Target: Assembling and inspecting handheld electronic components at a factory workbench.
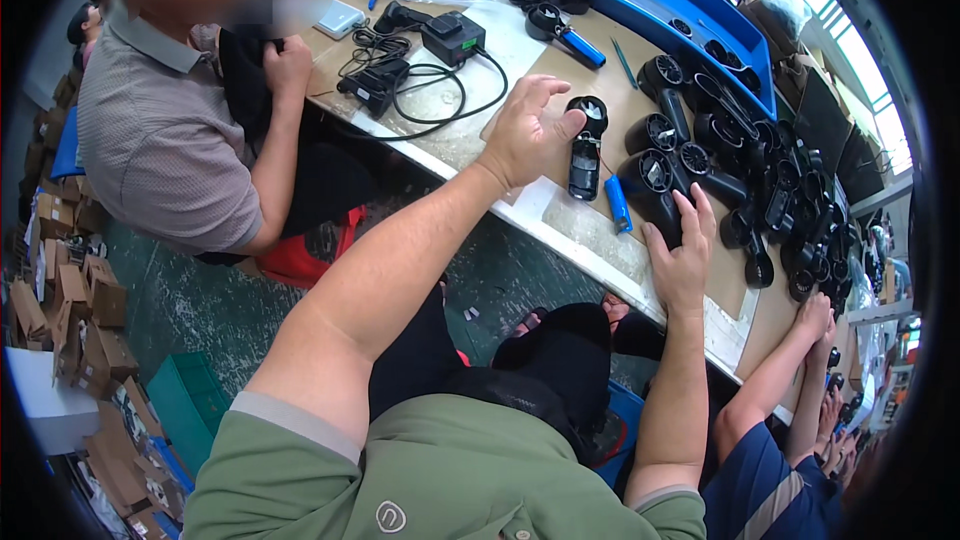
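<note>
A black handheld fan body with a round head lies near the table edge. My left hand is beside it, thumb and fingers apart, the thumb tip close to the round head; whether it touches I cannot tell. Right of this body lies a blue cylindrical battery with thin wires. My right hand is spread with nothing seen in it, next to a black handheld fan at the near side of a pile of similar fans.
A blue tray holds a few black parts at the back. A black-and-blue fan, a dark pen-like stick and a boxy black device with cables lie on the table. Co-workers sit left and right.
</note>
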`<control>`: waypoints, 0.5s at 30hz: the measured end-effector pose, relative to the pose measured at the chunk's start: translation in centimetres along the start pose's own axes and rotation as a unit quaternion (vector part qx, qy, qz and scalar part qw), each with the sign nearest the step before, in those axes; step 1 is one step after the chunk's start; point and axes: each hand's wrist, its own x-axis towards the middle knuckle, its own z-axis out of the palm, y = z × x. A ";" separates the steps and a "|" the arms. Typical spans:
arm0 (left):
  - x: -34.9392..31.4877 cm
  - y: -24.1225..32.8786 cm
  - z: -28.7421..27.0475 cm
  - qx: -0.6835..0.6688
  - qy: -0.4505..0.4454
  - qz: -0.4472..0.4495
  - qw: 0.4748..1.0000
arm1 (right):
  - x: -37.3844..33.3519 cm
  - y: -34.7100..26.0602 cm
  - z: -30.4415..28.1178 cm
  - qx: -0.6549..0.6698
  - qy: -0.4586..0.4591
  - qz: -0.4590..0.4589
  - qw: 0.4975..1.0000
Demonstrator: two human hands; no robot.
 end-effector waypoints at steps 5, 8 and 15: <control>0.1 -0.4 0.1 -0.001 -0.004 -0.001 1.000 | 0.1 0.1 0.1 -0.004 0.004 -0.001 1.000; 0.1 -0.2 0.2 -0.001 -0.007 -0.007 1.000 | 0.1 0.2 0.0 -0.002 0.006 -0.004 1.000; -0.1 -0.2 -0.1 0.005 0.004 0.005 1.000 | 0.0 -0.2 -0.1 0.001 0.012 -0.006 1.000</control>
